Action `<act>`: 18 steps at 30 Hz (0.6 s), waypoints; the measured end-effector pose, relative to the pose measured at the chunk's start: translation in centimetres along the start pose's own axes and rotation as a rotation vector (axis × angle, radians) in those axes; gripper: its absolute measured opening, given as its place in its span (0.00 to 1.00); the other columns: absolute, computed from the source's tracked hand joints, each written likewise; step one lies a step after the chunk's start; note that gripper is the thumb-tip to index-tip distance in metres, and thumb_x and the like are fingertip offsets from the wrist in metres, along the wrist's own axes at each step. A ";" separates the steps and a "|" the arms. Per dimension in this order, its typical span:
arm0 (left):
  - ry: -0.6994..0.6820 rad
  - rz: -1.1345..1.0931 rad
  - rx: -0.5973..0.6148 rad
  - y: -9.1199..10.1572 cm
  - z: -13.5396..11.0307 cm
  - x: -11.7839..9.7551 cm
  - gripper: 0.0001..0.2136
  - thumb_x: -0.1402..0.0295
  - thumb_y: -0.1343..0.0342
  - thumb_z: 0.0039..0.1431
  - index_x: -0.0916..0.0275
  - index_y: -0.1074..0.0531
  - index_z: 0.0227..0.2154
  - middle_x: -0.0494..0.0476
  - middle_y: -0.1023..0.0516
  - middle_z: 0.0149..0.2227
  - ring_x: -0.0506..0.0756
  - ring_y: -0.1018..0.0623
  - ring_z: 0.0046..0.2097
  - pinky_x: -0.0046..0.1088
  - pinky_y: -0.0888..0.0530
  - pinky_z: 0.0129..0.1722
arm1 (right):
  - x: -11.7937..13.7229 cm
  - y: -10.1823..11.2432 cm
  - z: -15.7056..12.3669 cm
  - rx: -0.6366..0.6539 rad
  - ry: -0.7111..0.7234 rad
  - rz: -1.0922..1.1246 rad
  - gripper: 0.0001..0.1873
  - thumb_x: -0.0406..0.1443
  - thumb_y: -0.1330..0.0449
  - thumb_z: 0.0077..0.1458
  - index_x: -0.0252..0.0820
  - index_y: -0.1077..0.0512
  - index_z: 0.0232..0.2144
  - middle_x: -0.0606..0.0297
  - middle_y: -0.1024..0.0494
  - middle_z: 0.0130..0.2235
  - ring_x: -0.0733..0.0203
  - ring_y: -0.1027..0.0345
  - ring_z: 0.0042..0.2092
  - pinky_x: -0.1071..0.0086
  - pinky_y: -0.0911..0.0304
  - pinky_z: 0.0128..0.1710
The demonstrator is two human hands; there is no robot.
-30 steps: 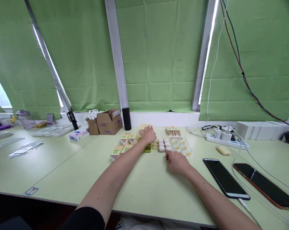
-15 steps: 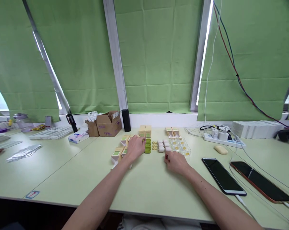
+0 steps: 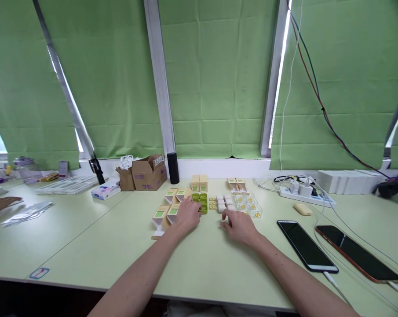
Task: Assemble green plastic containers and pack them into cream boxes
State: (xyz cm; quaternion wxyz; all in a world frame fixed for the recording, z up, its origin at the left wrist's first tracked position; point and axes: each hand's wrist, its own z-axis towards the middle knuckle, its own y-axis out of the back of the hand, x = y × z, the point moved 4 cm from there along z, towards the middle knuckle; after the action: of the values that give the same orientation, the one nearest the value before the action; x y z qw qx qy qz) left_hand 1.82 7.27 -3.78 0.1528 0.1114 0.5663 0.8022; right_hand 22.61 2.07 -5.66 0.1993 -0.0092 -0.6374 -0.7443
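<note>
The left hand [image 3: 187,214] has come down to the near green cups [image 3: 204,205].
The cups sit between cream boxes [image 3: 159,214] and tiny yellow pieces [image 3: 212,204]; I can't tell if that hand grips one. The right hand [image 3: 239,226] has moved left, just in front of the white blocks [image 3: 221,208], fingertips apart, seemingly empty. Work now looks centred on the cups.

Over my feed I see a bare left hand [image 3: 188,213], a bare right hand [image 3: 240,225], slim uncovered forearms [image 3: 142,266], the right with a small mole [image 3: 277,254], and greyish trousers [image 3: 199,311].
</note>
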 end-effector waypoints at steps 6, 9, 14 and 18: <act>-0.039 -0.028 -0.003 0.1 -0.3 -0.7 0.10 0.75 0.45 0.61 0.60 0.19 0.29 0.63 0.20 0.33 0.64 0.25 0.47 0.39 0.30 0.45 | 0.0 -0.5 -0.1 0.021 0.037 0.044 0.06 0.37 0.39 0.61 0.47 0.23 0.41 0.63 0.16 0.37 0.55 0.23 0.40 0.68 0.52 0.32; -0.075 -0.052 -0.023 0.4 -0.6 -1.5 0.10 0.75 0.44 0.61 0.61 0.19 0.29 0.64 0.20 0.33 0.64 0.25 0.47 0.39 0.31 0.44 | -0.1 -0.2 -0.1 -0.026 0.034 0.074 0.08 0.35 0.38 0.60 0.47 0.24 0.43 0.65 0.17 0.35 0.55 0.24 0.40 0.68 0.53 0.32; -0.168 -0.090 -0.062 1.2 -1.3 -3.4 0.10 0.79 0.44 0.58 0.61 0.21 0.28 0.63 0.22 0.30 0.65 0.26 0.44 0.40 0.34 0.41 | -0.3 0.0 0.2 -0.132 0.063 0.148 0.12 0.30 0.38 0.58 0.46 0.28 0.44 0.65 0.19 0.41 0.57 0.26 0.40 0.69 0.50 0.33; -0.257 -0.141 -0.121 1.6 -1.8 -4.7 0.09 0.80 0.43 0.55 0.61 0.23 0.27 0.62 0.23 0.29 0.64 0.27 0.42 0.39 0.36 0.39 | -0.6 -0.5 0.5 -0.203 0.091 0.254 0.19 0.32 0.36 0.57 0.47 0.32 0.50 0.63 0.22 0.51 0.61 0.26 0.37 0.68 0.45 0.35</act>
State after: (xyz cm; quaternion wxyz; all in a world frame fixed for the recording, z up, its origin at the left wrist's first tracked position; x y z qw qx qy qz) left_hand 5.31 3.43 -2.88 0.2865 0.1638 0.4993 0.8011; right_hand 22.93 2.78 -6.21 0.3186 -0.0762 -0.5428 -0.7733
